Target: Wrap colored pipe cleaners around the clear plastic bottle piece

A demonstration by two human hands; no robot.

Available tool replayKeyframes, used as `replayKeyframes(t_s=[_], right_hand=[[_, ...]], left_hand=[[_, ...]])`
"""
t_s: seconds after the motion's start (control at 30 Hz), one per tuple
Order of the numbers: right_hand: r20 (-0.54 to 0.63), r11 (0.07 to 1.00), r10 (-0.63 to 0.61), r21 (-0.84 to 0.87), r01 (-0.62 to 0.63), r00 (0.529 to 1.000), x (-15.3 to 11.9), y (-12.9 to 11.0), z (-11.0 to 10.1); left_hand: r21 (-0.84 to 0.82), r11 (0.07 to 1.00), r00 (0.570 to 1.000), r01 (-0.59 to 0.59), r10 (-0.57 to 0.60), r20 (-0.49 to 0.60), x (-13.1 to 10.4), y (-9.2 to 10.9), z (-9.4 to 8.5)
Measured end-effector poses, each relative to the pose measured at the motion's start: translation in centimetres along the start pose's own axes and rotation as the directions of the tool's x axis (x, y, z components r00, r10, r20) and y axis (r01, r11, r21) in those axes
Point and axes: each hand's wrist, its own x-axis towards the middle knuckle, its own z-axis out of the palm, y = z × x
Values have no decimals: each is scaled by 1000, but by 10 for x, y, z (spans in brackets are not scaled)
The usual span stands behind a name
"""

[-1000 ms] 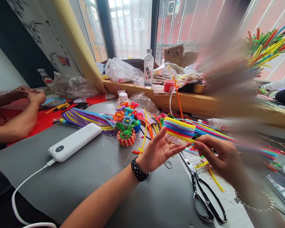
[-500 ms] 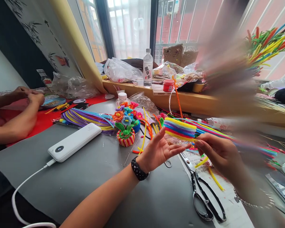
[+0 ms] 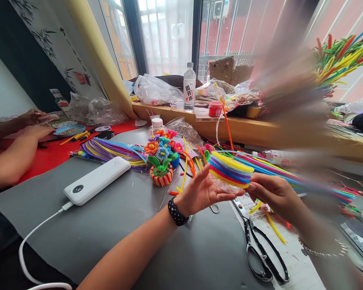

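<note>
- My left hand (image 3: 199, 187) is open, palm up, fingers stretched rightwards, thumb raised at the left end of the striped band (image 3: 231, 169); I cannot tell how firmly the thumb presses.
- My right hand (image 3: 274, 195) comes in from the right, fingers bent, pinching the band's right end between thumb and fingers.
- My left forearm slants up from the bottom edge, a black wristband (image 3: 178, 211) at the wrist.
- The band sits in the air above my left palm, over the worktop (image 3: 124, 237), up and left of the scissors (image 3: 261, 245).
- Its long axis runs left to right, dipping towards my right hand; the yellow, blue, purple and red stripes follow that length.
- My right fingertips partly cover its right end, and its underside is hard to make out.
- A broad blur (image 3: 293, 104) smears the upper right, and my right forearm fades lower down.
</note>
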Motion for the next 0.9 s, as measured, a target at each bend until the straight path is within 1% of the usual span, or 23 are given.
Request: replayKeyframes(t_s=[0.1, 0.23, 0.33, 0.4, 0.47, 0.57, 0.63, 0.7, 0.77, 0.9], right_hand=[[112, 999, 18, 45, -23, 994, 1, 7, -2], [277, 996, 55, 51, -72, 959, -2, 18, -5], [392, 996, 79, 9, -90, 916, -2, 23, -6], [453, 996, 94, -32, -89, 886, -1, 23, -5], [496, 993, 113, -85, -82, 861, 1, 21, -4], [530, 980, 156, -188, -64, 834, 3, 16, -3], [538, 965, 189, -259, -52, 822, 5, 14, -3], [549, 947, 217, -319, -37, 807, 9, 11, -3], [578, 931, 237, -366, -11, 781, 15, 8, -3], [656, 907, 268, -418, 44, 706, 33, 0, -1]], left_hand=[[79, 996, 999, 33, -35, 31, -2, 1, -1], [272, 959, 997, 77, -76, -13, -5, 3, -3], [449, 880, 987, 153, -158, -27, -6, 7, -6], [539, 808, 964, 237, -263, -30, -5, 10, -9], [603, 733, 936, 314, -345, -69, -4, 11, -11], [667, 621, 889, 413, -433, -147, -3, 9, -11], [702, 546, 861, 456, -470, -193, -2, 7, -7], [733, 484, 842, 478, -490, -226, -2, 6, -3], [756, 448, 836, 478, -495, -236, -2, 5, 1], [796, 420, 849, 437, -484, -211, -2, 5, 4]])
